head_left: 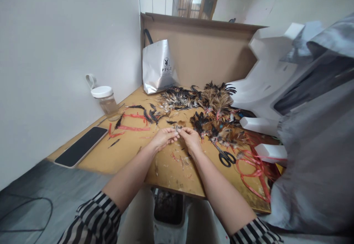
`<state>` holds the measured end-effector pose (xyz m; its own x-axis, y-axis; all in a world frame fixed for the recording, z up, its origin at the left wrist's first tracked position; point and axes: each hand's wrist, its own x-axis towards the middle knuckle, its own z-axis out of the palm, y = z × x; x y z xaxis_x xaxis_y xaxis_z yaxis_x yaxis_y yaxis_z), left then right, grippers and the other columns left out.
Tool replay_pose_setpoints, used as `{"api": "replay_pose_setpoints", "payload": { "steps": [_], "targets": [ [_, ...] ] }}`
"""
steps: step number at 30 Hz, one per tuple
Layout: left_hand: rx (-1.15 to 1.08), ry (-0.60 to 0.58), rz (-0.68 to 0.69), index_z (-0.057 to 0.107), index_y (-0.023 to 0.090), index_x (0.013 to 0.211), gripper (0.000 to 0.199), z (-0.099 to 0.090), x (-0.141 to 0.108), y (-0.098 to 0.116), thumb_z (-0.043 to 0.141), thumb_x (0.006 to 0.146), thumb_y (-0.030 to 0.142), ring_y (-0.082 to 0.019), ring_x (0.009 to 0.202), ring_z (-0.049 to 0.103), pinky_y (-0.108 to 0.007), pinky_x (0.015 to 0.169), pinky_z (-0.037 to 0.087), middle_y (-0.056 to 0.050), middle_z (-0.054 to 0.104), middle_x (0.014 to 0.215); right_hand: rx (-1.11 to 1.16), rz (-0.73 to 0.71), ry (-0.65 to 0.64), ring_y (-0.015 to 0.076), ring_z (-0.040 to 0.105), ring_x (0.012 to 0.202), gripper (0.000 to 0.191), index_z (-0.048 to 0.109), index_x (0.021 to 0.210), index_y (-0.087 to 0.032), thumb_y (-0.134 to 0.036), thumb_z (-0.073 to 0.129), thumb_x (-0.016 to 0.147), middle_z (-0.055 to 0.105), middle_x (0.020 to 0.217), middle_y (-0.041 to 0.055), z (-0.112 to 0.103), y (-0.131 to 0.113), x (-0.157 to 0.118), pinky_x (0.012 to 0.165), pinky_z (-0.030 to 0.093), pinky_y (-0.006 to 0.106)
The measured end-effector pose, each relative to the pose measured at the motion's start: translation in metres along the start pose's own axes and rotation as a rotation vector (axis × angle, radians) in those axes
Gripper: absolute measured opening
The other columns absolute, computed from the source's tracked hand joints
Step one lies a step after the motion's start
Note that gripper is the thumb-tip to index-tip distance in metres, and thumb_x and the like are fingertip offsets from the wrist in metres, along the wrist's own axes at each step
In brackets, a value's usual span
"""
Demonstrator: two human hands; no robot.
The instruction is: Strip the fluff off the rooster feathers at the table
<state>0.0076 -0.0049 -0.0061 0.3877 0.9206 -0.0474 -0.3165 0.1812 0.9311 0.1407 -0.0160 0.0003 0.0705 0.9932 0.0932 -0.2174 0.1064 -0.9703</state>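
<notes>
Two bare hands meet near the middle of the worn yellow-brown tabletop [110, 159], and I have both working at fingertip scale. My left hand [165, 139] is partly closed, thumb and fingers pinched at a small greyish tuft [177, 128]; my right hand [190, 139] pinches at it from the other side. I judge that pinch suits something so slight, since a full grip would hide or crush it. What exactly it is, I cannot tell.

Just beyond and to the right lie the brown-and-black feather bundles [217, 102], their red-tied ends mostly facing near, which leaves those ends easy to reach. The black-handled metal scissors [221, 152] rest to the right, loops toward the near side, a handy angle for my right hand. Farther right, the loose tangle of red plastic strip [262, 181] sits near the edge, within reach yet apart from my fingers.

On the left, the dark-screened phone [81, 146] and the white-lidded clear jar [109, 105] stand by the wall, away from the feathers. At the far side, the silver bag [157, 67] leans close to the brown cardboard panel [204, 48].
</notes>
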Motion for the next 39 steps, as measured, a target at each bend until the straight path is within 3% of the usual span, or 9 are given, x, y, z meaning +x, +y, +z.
{"api": "replay_pose_setpoints", "payload": {
  "steps": [7,11,16,20,26,30,34,39],
  "targets": [
    [0.098,0.068,0.000,0.063,0.009,0.072,0.024,0.004,-0.001,0.000,0.069,0.059,0.027,-0.005,0.049,0.051,-0.015,0.044,0.036,-0.005,0.062,0.067,0.055,0.072,-0.019,0.0086,0.047,0.050,0.024,0.058,0.061,-0.016,-0.036,0.070,0.052,0.057,0.054,-0.0026,0.000,0.002,0.000,0.051,0.035,0.021],
    [0.126,0.069,0.011,0.062,0.009,0.072,0.025,0.005,-0.002,0.002,0.069,0.059,0.029,-0.005,0.049,0.051,-0.015,0.043,0.035,-0.005,0.062,0.066,-0.052,0.114,-0.060,0.0083,0.043,0.044,0.027,0.060,0.062,-0.016,-0.040,0.068,0.053,0.054,0.048,-0.0029,-0.005,-0.007,0.003,0.047,0.033,0.022],
    [0.048,0.109,0.003,0.061,0.009,0.074,0.026,0.001,0.000,0.002,0.069,0.060,0.030,-0.004,0.051,0.052,-0.013,0.044,0.036,-0.006,0.063,0.070,-0.393,-0.151,0.027,0.0112,0.051,0.055,0.026,0.065,0.070,-0.014,-0.037,0.063,0.058,0.063,0.064,0.0026,-0.034,-0.023,0.013,0.055,0.037,0.023],
    [-0.038,0.131,-0.002,0.061,0.010,0.074,0.023,-0.004,0.003,0.000,0.069,0.061,0.026,-0.004,0.051,0.053,-0.012,0.044,0.038,-0.006,0.063,0.071,-0.818,-0.162,-0.037,0.0125,0.051,0.052,0.016,0.065,0.059,-0.016,-0.031,0.058,0.061,0.061,0.057,0.0015,-0.054,-0.025,0.014,0.051,0.034,0.023],
    [-0.128,0.156,0.007,0.061,0.009,0.074,0.020,-0.008,0.005,0.000,0.070,0.060,0.021,-0.003,0.050,0.052,-0.011,0.043,0.039,-0.005,0.063,0.071,-1.332,-0.205,-0.136,0.0165,0.055,0.061,0.013,0.067,0.062,-0.021,-0.028,0.056,0.064,0.064,0.064,0.0047,-0.041,-0.021,0.002,0.056,0.033,0.025],
    [-0.133,0.138,0.018,0.061,0.009,0.074,0.020,-0.007,0.004,0.000,0.069,0.061,0.022,-0.003,0.050,0.052,-0.010,0.042,0.038,-0.006,0.064,0.071,-1.511,-0.206,-0.119,0.0189,0.057,0.072,0.016,0.067,0.068,-0.019,-0.024,0.052,0.068,0.065,0.078,0.0107,-0.030,-0.018,-0.002,0.062,0.034,0.026],
    [-0.154,0.132,0.019,0.061,0.009,0.074,0.019,-0.008,0.005,0.000,0.069,0.061,0.021,-0.002,0.050,0.052,-0.010,0.042,0.039,-0.005,0.063,0.071,-1.420,-0.190,-0.038,0.0188,0.057,0.067,0.018,0.067,0.065,-0.017,-0.023,0.050,0.069,0.065,0.073,0.0104,-0.034,-0.014,0.003,0.060,0.034,0.027],
    [-0.195,0.134,0.002,0.061,0.009,0.076,0.018,-0.009,0.006,-0.002,0.068,0.063,0.019,-0.003,0.053,0.055,-0.009,0.044,0.040,-0.005,0.063,0.073,-0.749,-0.118,0.016,0.0133,0.051,0.056,0.025,0.066,0.066,-0.014,-0.037,0.056,0.066,0.063,0.063,0.0046,-0.039,-0.013,0.012,0.054,0.034,0.024]
  ]
}}
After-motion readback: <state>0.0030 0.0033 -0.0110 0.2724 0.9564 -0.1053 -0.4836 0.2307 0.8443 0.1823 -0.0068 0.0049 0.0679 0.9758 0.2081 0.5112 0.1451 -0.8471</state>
